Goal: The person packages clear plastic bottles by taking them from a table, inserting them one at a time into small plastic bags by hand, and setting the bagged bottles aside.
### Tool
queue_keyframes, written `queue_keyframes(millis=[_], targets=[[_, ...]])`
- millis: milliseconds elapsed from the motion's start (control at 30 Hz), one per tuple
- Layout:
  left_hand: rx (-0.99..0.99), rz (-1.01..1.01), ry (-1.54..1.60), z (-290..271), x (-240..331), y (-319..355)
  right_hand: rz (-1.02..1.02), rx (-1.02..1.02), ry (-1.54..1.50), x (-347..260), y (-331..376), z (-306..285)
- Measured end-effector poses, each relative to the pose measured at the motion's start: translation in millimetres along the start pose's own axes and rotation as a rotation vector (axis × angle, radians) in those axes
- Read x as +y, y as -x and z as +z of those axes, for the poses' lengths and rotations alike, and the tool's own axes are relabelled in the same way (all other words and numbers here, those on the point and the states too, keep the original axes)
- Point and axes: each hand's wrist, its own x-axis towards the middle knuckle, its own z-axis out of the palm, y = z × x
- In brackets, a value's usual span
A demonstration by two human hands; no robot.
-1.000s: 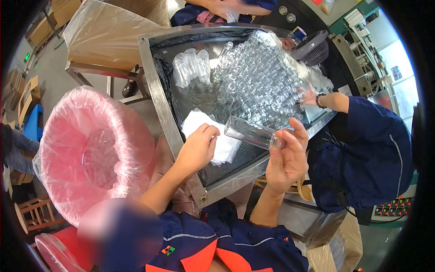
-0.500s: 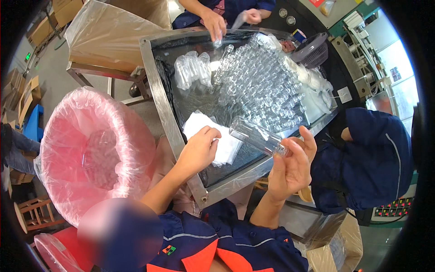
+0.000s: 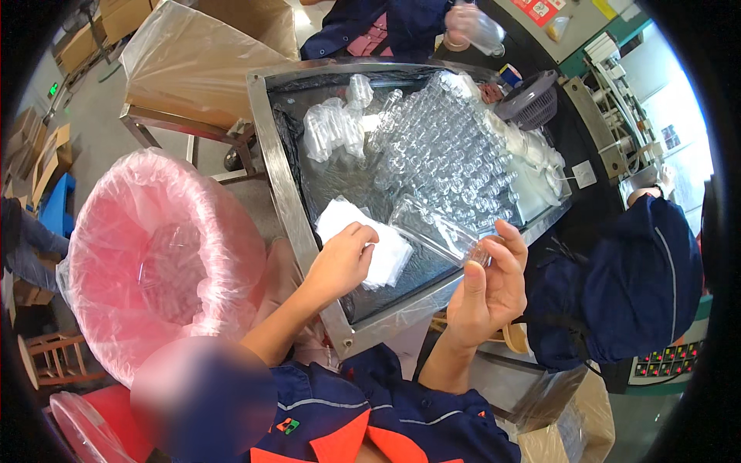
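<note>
My right hand (image 3: 486,293) holds a clear bottle (image 3: 436,230) near its narrower end, between thumb and fingers. The bottle lies slanted in the air, its wide end toward the upper left, over the tray's near part. My left hand (image 3: 343,258) rests on a stack of thin white plastic bags (image 3: 388,255), its fingers curled and pressed together. Whether a bag edge is pinched there is hidden. Rows of clear bottles (image 3: 440,147) lie packed together in the metal-rimmed tray (image 3: 282,174), and several bagged bottles (image 3: 332,131) form a small pile at its far left.
A large pink-lined bin (image 3: 224,239) stands left of the tray, with a plastic-lined carton (image 3: 201,92) behind it. Across the tray, a co-worker's hand (image 3: 471,27) holds a bagged clear item. Another person in dark blue (image 3: 617,278) is close on my right, near a grey fan (image 3: 532,100).
The co-worker's hands have left the tray's far edge, one now raised to the right. Another bagged bottle lies on the left pile. My right hand and bottle have shifted only slightly.
</note>
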Motion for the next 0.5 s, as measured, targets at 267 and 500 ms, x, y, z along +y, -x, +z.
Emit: queue_keyframes(millis=[267, 500], targets=[[0.133, 0.106, -0.005, -4, 5, -2, -0.027, 0.005, 0.019, -6, 0, 2], [0.147, -0.042, 0.180, -9, 8, 2, 0.505, 0.097, -0.656, 6, 16, -13]])
